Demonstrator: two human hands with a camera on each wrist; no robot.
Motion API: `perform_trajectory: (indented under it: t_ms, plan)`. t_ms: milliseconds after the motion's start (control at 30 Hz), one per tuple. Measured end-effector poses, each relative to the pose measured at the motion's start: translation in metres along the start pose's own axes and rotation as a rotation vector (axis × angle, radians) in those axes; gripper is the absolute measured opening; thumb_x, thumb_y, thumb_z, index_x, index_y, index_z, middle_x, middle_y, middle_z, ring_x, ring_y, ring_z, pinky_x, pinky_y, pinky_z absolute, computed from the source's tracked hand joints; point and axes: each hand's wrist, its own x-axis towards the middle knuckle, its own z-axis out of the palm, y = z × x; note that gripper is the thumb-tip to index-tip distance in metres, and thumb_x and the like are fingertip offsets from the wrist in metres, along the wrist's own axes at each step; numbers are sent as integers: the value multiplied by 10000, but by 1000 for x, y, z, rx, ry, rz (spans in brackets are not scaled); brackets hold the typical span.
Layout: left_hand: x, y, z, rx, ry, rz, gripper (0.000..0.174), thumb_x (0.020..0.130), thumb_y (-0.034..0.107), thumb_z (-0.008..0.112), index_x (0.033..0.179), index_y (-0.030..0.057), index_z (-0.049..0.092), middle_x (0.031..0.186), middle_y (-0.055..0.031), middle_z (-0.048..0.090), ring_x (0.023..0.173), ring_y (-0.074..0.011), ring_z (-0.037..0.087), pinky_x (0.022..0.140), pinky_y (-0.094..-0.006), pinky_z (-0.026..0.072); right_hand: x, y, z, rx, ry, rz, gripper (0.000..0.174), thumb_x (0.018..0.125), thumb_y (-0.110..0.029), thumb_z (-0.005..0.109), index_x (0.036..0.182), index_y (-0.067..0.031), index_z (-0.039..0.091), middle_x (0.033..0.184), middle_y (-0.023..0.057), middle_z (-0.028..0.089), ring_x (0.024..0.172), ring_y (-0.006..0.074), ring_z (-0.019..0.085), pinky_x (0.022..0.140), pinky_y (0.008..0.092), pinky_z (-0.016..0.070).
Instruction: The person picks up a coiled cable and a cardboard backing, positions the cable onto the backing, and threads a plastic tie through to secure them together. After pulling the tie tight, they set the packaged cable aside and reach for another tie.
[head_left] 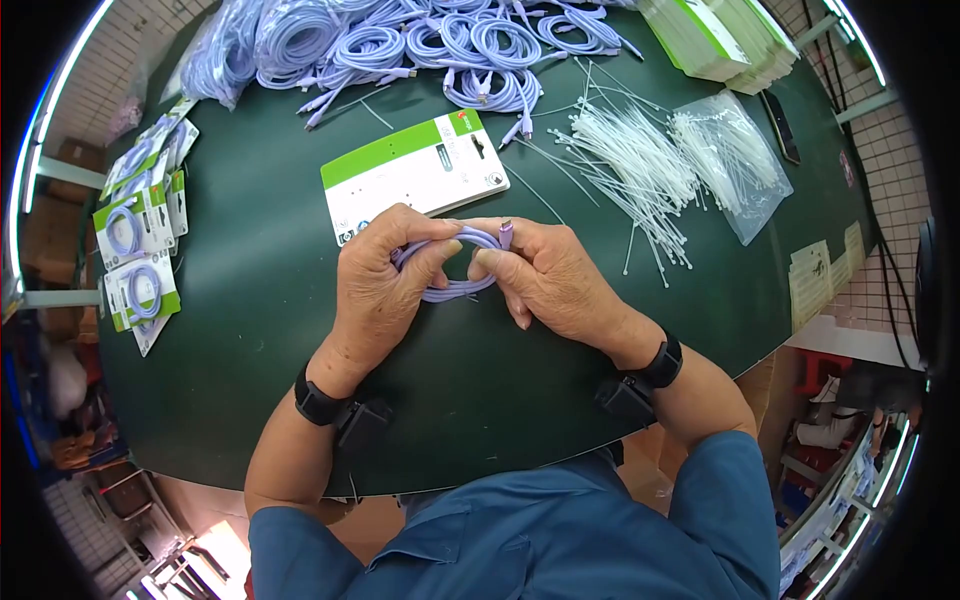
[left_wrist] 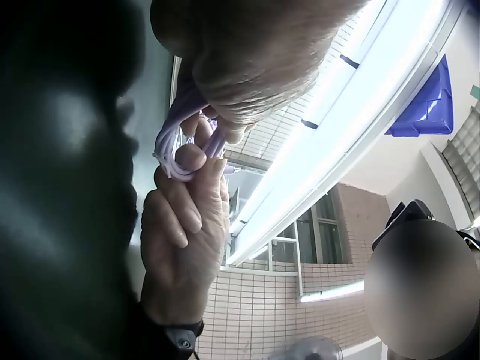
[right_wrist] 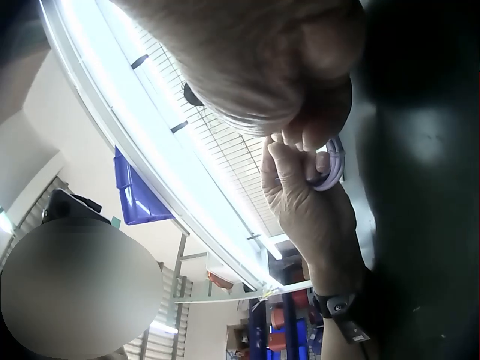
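Note:
Between the two hands, a coiled lilac cable (head_left: 458,291) is held over the table in the head view. The left hand (head_left: 385,270) grips the coil's left side with thumb and fingers. On the other side, the right hand (head_left: 552,278) pinches the coil near the top right, its thumb against the strands. A lilac plug end (head_left: 506,236) sticks up beside the right fingers. In the left wrist view the coil (left_wrist: 174,157) is partly hidden behind fingers; the right wrist view shows only one curve of it (right_wrist: 335,166).
A green-and-white package card (head_left: 415,175) lies just beyond the hands. Many coiled cables (head_left: 365,50) are heaped at the back. White cable ties (head_left: 640,150) and a clear bag (head_left: 740,170) lie right of centre. Carded cables (head_left: 140,232) stack at left; green-white cards (head_left: 700,40) stand back right.

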Motion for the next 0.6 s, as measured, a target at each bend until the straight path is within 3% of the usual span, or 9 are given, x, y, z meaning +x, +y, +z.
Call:
perform_trajectory:
  t_ms: [200, 333, 433, 567, 600]
  plan:
    - [0, 3, 0, 31, -23, -117, 91, 960, 25, 733, 1047, 2, 725, 924, -46, 695, 656, -63, 619, 584, -217, 498, 1, 3, 1, -58, 25, -53, 304, 1084, -143, 517, 1302, 8, 667, 781, -5, 649, 512, 32, 524, 475, 190, 425]
    - [0, 7, -1, 62, -71, -168, 87, 974, 40, 719, 1051, 0, 729, 900, -37, 686, 650, -59, 609, 582, -213, 479, 1, -1, 0, -106, -27, 3, 267, 1101, -159, 498, 1196, 9, 681, 752, -5, 629, 507, 28, 511, 472, 194, 421]
    - [1, 12, -2, 71, -120, -196, 101, 981, 44, 707, 1062, -9, 735, 871, -32, 678, 655, -62, 610, 580, -210, 465, 0, 3, 2, -217, -13, -101, 273, 1091, -209, 534, 1038, 28, 660, 734, 38, 651, 496, 84, 553, 466, 256, 450]
    - [1, 14, -1, 46, -144, -265, 157, 994, 59, 692, 1133, -14, 705, 877, -36, 671, 685, -77, 623, 656, -236, 530, 0, 2, 2, -128, 10, -30, 291, 1121, -228, 497, 1062, 16, 645, 728, -12, 579, 481, 33, 500, 442, 198, 400]
    - [0, 12, 3, -119, -84, -300, 195, 1012, 97, 677, 1169, -19, 687, 890, -43, 679, 709, -85, 633, 697, -246, 548, 1, 1, 1, -125, 13, -37, 291, 1121, -228, 497, 1062, 16, 645, 728, -12, 579, 481, 33, 500, 442, 198, 400]
